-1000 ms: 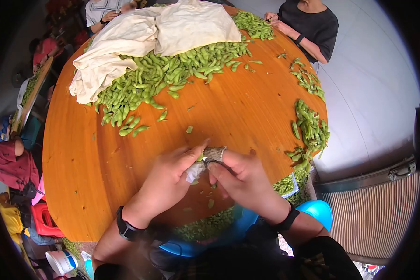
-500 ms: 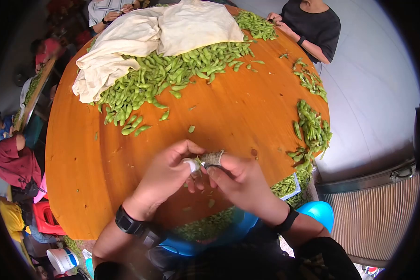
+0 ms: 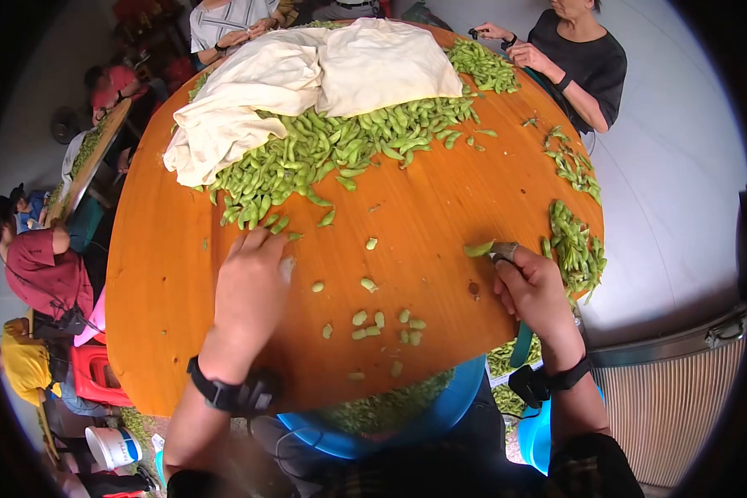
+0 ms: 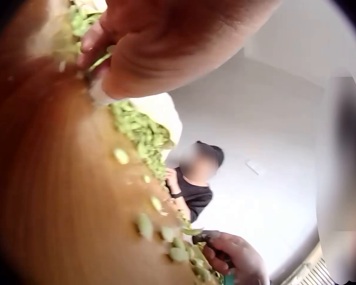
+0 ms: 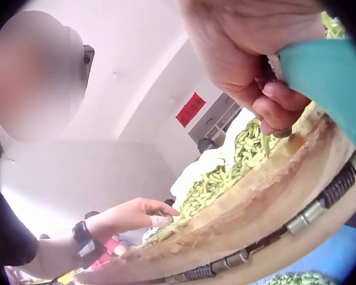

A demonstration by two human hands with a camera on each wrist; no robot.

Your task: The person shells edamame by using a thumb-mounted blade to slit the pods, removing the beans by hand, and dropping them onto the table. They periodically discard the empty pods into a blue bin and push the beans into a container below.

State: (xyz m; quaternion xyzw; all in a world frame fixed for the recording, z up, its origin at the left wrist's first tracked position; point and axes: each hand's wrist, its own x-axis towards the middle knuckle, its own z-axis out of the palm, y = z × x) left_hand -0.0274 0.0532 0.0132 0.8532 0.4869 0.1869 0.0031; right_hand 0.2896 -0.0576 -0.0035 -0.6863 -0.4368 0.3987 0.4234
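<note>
In the head view my left hand (image 3: 245, 303) reaches to the near edge of the pile of green soybean pods (image 3: 307, 158). Its fingers are at a few loose pods, and its thumb carries a white wrap. My right hand (image 3: 535, 286) pinches one soybean pod (image 3: 478, 249) by its end, out over the table. A woven wrap covers that index finger, and a dark band sits on the thumb. Below the right palm shows a teal strip (image 3: 521, 344), large in the right wrist view. Several shelled beans (image 3: 365, 333) lie between the hands.
A cream cloth (image 3: 390, 66) covers part of the pile on the round wooden table (image 3: 166, 332). A blue basin (image 3: 465, 398) with beans stands below the near edge. More pods (image 3: 574, 249) lie along the right edge. A person in black (image 3: 585, 75) sits across at the right.
My hands were together at the middle. The left has moved left and forward to the pile, the right to the right with a pod. The shelled beans are now uncovered.
</note>
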